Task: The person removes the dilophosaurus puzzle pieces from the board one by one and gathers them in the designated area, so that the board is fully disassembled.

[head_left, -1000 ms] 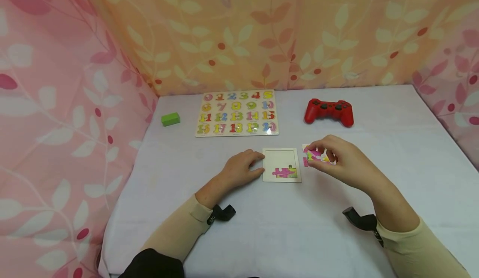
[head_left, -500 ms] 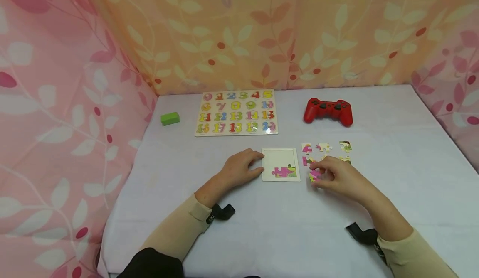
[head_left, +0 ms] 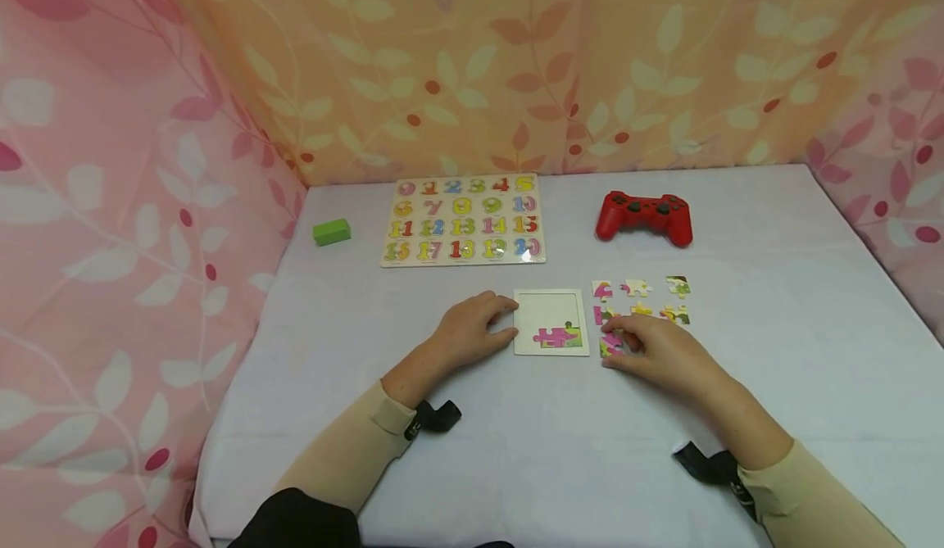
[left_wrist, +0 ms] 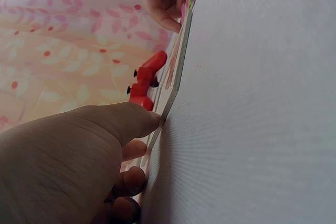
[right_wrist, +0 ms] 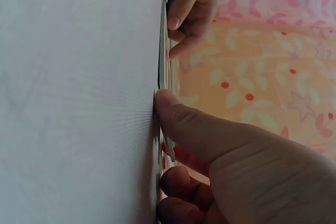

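Honestly the grip looks okay, it's the fit I'd worry about. The right hand (head_left: 656, 347) has a narrow pinch, thumb and fingers on a pink-and-green piece (head_left: 610, 346) a bit right of centre in the frame, just past the right edge of the tray (head_left: 534, 306). Can't tell if it's fully off the cloth (head_left: 516, 450). The joined pieces (head_left: 556, 338) sit in the tray's lower right with tabs poking left and up, so if that piece goes in turned the wrong way, I reckon pushing it would pop them apart. The left hand (head_left: 472, 331) isn't gripping, just thumb and fingertip against the tray's left edge, so a hard shove leftward could skid the whole thing. Also, the right knuckles are crowding the loose pieces (head_left: 636, 287) up and right of the tray; a careless drag could scatter them or flip one. And the piece looks thin, so pinching too hard could shoot it out. The controller (head_left: 644, 219), upper right, is well apart, no drama there.
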Demonstrator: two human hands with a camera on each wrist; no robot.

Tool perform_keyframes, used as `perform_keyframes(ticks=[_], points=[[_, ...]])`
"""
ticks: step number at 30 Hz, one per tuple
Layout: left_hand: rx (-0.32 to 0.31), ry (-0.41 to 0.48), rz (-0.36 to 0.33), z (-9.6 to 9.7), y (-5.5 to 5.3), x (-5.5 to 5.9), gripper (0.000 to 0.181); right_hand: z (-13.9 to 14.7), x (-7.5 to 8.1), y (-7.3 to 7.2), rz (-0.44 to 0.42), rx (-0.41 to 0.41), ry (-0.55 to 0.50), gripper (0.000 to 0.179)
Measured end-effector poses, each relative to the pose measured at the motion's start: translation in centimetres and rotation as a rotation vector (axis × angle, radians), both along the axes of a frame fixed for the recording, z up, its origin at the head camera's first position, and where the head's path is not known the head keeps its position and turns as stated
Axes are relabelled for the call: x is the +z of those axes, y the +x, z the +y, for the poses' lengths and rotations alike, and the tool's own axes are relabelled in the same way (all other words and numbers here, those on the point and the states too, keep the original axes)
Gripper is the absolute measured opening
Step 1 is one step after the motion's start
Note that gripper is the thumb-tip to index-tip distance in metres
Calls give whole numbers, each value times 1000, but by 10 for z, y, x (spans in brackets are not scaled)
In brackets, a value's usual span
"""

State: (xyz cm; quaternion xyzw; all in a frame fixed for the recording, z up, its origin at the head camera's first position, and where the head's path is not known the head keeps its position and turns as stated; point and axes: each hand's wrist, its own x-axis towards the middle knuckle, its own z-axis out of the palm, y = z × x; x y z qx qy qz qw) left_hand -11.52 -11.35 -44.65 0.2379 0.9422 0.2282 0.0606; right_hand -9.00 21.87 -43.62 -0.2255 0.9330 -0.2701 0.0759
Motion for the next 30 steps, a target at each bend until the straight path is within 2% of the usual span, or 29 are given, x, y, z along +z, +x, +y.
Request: perform_keyframes(ticks=[5,11,14,21,23,30], points=[[1,7,5,-1,-1,0,43,-1,6,-1,-8,-9,36,39],[3,13,2,-1,-2,-2,43,2,26,2,12,-24,29,40],[-4,14,-3,-1,-2,-3,42,4,40,6,74,-17,-2,38],[-7,12,-13,-2,-1,-1,43,7,74,6,289,16,-102,40],[-7,10,-14,-2,0,-1,43,7,86,5,324,25,-132,39],[-7,12,-5,-2,1,0,43,4,124,7,373,-22,-172,37]])
